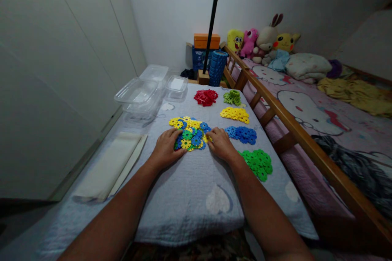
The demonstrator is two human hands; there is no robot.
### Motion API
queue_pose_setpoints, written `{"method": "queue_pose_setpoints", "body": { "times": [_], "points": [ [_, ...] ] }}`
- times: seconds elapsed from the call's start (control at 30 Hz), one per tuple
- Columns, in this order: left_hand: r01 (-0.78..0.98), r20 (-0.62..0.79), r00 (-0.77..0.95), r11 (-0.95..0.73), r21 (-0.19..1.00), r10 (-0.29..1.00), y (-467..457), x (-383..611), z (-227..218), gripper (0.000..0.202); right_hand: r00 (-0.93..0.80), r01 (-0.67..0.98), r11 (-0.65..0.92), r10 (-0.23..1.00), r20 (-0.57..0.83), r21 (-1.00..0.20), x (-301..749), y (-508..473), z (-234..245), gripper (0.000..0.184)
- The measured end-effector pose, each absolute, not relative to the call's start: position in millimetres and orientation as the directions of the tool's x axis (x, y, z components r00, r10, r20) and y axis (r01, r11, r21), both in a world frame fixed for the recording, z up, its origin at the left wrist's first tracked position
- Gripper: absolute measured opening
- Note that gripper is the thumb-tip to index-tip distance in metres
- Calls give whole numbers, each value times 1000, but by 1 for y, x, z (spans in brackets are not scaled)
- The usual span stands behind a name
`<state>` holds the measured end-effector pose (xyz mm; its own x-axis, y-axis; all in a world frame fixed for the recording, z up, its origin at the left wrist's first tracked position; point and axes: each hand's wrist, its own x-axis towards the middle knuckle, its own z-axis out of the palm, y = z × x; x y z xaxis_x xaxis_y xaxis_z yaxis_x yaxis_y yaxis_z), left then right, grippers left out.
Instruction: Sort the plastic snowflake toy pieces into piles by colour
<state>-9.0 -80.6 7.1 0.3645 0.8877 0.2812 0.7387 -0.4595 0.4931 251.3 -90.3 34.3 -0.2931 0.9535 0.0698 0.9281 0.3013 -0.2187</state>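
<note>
A mixed pile of yellow, blue and green flower-shaped plastic discs (pixel 191 130) lies on a pale blue cloth (pixel 190 187) in front of me. My left hand (pixel 167 149) rests palm down on the pile's near left edge, fingers curled over some discs. My right hand (pixel 220 143) lies at the pile's right edge with fingertips touching the discs. Sorted heaps lie to the right: red (pixel 206 97), light green (pixel 232 97), yellow (pixel 235 114), blue (pixel 241 133) and dark green (pixel 257 163).
Clear plastic containers (pixel 143 94) stand at the back left. A folded cream cloth (pixel 112 163) lies at the left. A wooden bed rail (pixel 294 130) runs along the right, with plush toys (pixel 260 40) behind. A black pole (pixel 212 16) rises at the back.
</note>
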Motion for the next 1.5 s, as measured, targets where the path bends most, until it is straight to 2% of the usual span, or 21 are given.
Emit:
{"method": "queue_pose_setpoints", "body": {
  "times": [0.23,0.4,0.57,0.63,0.8,1.03,1.23,1.5],
  "points": [
    [737,273,361,-452,503,892,-81,-9,7,63,-284,934,293,956,70,-205,252,-90,34,34],
    [733,286,353,-453,507,891,-82,-9,6,63,-249,941,258,966,66,-221,256,-86,46,23],
    [737,284,361,-458,496,888,-82,-9,6,62,-248,905,219,968,-33,-365,271,-70,67,4],
    [735,286,361,-460,498,887,-82,-9,6,62,-232,873,188,972,-43,-451,283,-58,74,4],
    [739,276,361,-454,498,891,-82,-9,7,63,12,825,47,995,99,-564,328,-16,79,9],
    [745,269,358,-448,495,894,-82,-9,7,64,366,773,-194,914,174,-604,373,27,63,5],
    [748,264,361,-447,491,894,-82,-9,7,64,466,783,-306,865,186,-542,367,40,49,9],
    [748,268,360,-448,490,894,-82,-9,5,65,538,737,-374,828,155,-562,352,37,52,18]
  ]
}}
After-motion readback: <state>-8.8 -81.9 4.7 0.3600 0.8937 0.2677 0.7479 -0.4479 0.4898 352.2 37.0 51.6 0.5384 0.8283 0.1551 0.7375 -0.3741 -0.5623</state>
